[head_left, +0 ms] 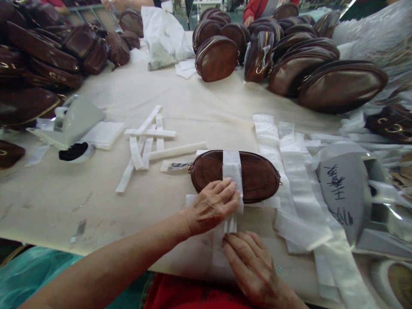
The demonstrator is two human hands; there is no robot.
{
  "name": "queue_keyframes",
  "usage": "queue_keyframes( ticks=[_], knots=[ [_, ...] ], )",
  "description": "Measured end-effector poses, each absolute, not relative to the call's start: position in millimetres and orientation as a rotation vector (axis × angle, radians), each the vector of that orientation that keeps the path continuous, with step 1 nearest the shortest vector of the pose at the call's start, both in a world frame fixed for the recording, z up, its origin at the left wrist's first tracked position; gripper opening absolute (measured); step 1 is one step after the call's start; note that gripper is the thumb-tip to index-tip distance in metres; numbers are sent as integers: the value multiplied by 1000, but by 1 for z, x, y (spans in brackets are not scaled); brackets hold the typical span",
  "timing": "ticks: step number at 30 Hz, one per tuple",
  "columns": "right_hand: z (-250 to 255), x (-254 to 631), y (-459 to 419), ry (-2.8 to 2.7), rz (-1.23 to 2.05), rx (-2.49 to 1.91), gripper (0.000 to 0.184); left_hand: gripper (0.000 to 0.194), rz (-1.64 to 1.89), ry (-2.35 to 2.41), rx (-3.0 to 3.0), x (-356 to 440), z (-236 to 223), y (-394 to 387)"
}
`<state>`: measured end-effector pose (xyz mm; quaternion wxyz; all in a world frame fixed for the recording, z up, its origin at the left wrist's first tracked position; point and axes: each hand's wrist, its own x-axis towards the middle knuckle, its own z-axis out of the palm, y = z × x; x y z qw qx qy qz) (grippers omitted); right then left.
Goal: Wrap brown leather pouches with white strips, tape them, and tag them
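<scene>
Head view: left hand (213, 207) lies over white strip (231, 160) across brown pouch (257, 177); right hand (252, 264) at strip's near end; can't tell either grip.

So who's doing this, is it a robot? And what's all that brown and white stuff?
No robot here: these are a person's own two bare hands. There is just one picture, taken by a camera worn on that person's head, looking forward and down. The left hand rests over a brown bag lying on the pale table, on a white strip that crosses its middle. The right hand is just below the bag, at more white material; its grip is hard to make out. To the left lie narrow white strips, some crossing each other. To the right are wider strips, beside a grey thing with handwriting. Farther back are more brown bags. The red sleeve back there belongs to somebody else.
</scene>
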<state>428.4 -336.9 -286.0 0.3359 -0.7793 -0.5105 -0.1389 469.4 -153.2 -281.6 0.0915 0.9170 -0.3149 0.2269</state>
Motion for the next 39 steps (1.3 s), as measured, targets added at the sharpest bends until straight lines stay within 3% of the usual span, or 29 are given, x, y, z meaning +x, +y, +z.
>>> queue_keyframes(
  ticks=[13,22,27,35,39],
  knots=[
    [-231,477,-345,-1626,-451,-2035,33,23,675,-1019,2740,467,-294,-147],
    [-245,545,-316,-1278,-282,-1978,17,27,466,-971,2624,465,-289,-139],
    [-260,560,-308,-1143,-65,-2033,15,44,253,-933,2484,467,-283,-137],
    [-277,557,-302,-938,13,-2152,19,16,530,-786,2327,470,-292,-144],
    [-284,553,-301,-889,1,-2191,18,14,622,-754,2292,471,-291,-147]
  ],
)
